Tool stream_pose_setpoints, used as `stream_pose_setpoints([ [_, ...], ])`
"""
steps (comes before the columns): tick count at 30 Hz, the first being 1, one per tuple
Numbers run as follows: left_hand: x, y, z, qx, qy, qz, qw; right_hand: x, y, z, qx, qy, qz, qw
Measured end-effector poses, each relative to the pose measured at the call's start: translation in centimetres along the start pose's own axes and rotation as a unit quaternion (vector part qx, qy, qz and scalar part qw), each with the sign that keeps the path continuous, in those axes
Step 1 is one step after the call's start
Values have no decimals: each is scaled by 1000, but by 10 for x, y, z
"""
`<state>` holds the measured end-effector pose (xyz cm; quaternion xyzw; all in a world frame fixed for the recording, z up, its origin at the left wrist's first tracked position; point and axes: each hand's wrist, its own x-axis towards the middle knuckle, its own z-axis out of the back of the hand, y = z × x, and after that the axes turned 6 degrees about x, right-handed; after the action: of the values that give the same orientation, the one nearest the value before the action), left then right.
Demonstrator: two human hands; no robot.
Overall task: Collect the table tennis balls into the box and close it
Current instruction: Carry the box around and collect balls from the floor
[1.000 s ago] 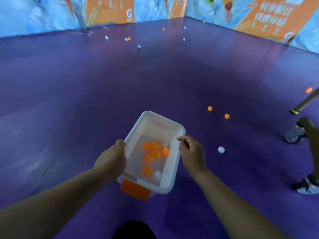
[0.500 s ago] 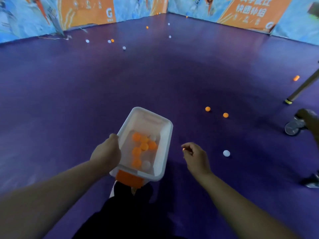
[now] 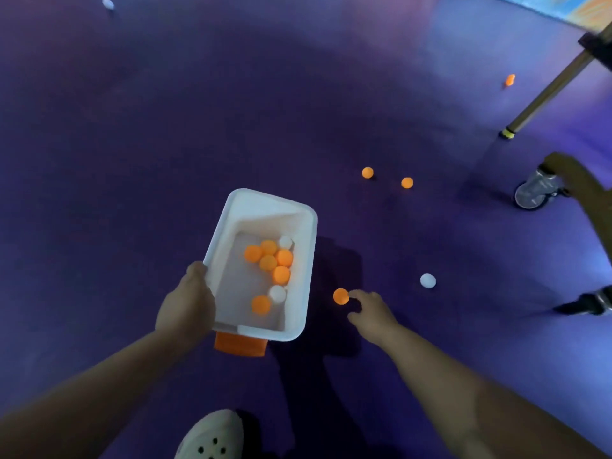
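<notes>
My left hand [image 3: 187, 303] grips the left rim of a white plastic box [image 3: 265, 202], held above the purple floor. An orange latch [image 3: 240, 344] sits at the box's near end. Inside lie several orange balls [image 3: 268, 260] and two white ones [image 3: 277, 293]. My right hand [image 3: 371, 313] reaches down to the right of the box, fingers spread. Its index fingertip is at an orange ball [image 3: 341, 296] on the floor, with the thumb apart from the ball. No lid is in view.
Loose balls on the floor: two orange ones [image 3: 367, 172] [image 3: 407, 182] ahead, a white one [image 3: 428, 280] at right, an orange one [image 3: 510, 80] far right, a white one [image 3: 107, 3] far left. A slanted leg [image 3: 546, 91] and a caster wheel [image 3: 533, 193] stand right. My shoe [image 3: 212, 438] is below.
My right hand left the box rim and dropped to the right, down to an orange ball on the floor. The view tilted downward. My left hand kept its hold on the box.
</notes>
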<state>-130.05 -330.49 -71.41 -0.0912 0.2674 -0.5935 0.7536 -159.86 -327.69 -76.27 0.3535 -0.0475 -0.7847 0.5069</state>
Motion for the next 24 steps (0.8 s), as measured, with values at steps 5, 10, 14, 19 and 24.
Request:
stream_pose_setpoints([
  [5, 74, -12, -22, -56, 55, 11, 997, 52, 5, -26, -38, -7, -30, 999],
  [10, 120, -31, -36, -55, 48, -45, 996, 73, -5, -49, -104, 41, -23, 993],
  [14, 138, -44, -46, -78, 70, -65, 992, 74, 10, -40, 6, -102, -68, 992],
  [19, 145, -56, -59, -107, 88, -67, 988, 72, 76, 6, 300, -344, 42, 889],
  [24, 147, -67, -70, -127, 101, -90, 983, 80, 109, 23, 254, -291, 98, 917],
])
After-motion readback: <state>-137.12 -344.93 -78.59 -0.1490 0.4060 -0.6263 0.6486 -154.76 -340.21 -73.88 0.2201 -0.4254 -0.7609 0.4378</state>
